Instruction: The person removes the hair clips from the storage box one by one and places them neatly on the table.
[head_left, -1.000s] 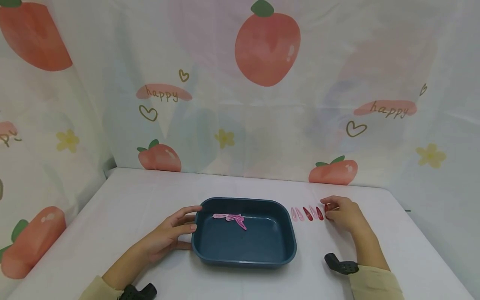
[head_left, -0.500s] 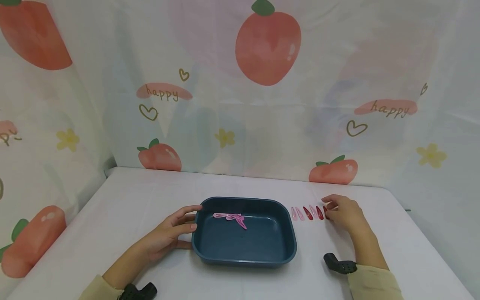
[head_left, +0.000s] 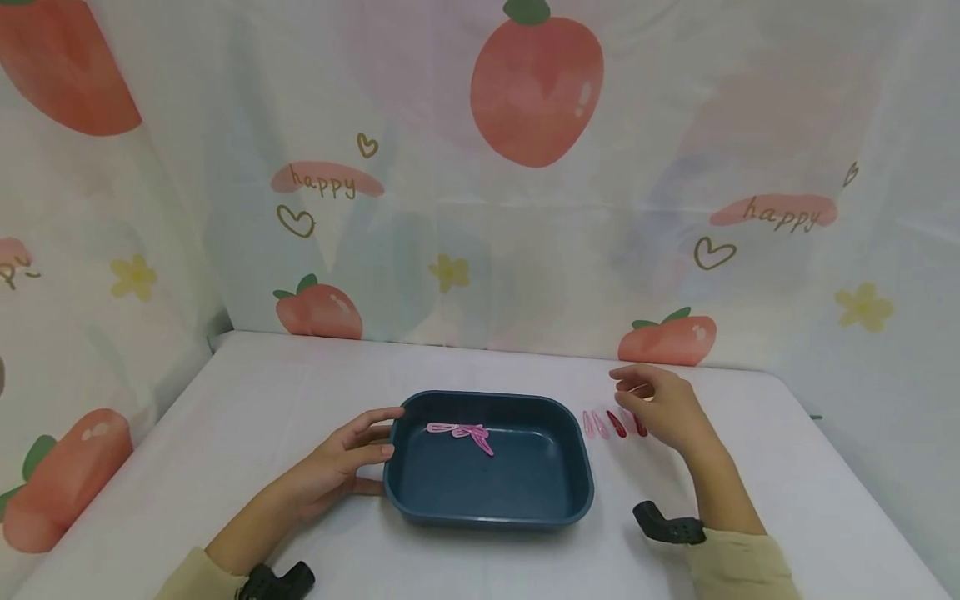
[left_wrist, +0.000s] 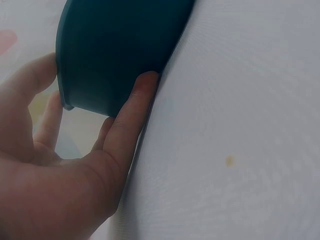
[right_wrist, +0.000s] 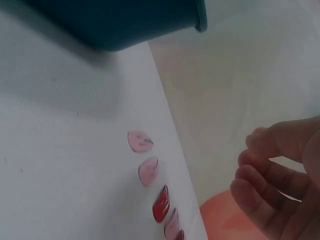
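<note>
A dark teal tray (head_left: 487,525) stands on the white table, with a few pink hair clips (head_left: 459,431) lying inside toward its back left. My left hand (head_left: 330,467) rests against the tray's left end, fingers spread along the outside wall and tips at the rim; the left wrist view shows this hand (left_wrist: 85,165) touching the outer wall. Right of the tray, pink and red hair clips lie in a row, including a red clip (head_left: 616,424) and a pink clip (right_wrist: 140,141). Above the row hovers my right hand (head_left: 660,408), fingers loosely bent, nothing visible between the fingertips; it hides the row's right end.
Behind the table (head_left: 300,375) hangs a pale curtain (head_left: 525,250) printed with fruit and flowers. A black wrist device (head_left: 667,525) sits at the right sleeve and another (head_left: 276,582) at the left.
My right hand has left the red clip at the row's right end, rising and moving left over the row. The left hand and tray stay put.
</note>
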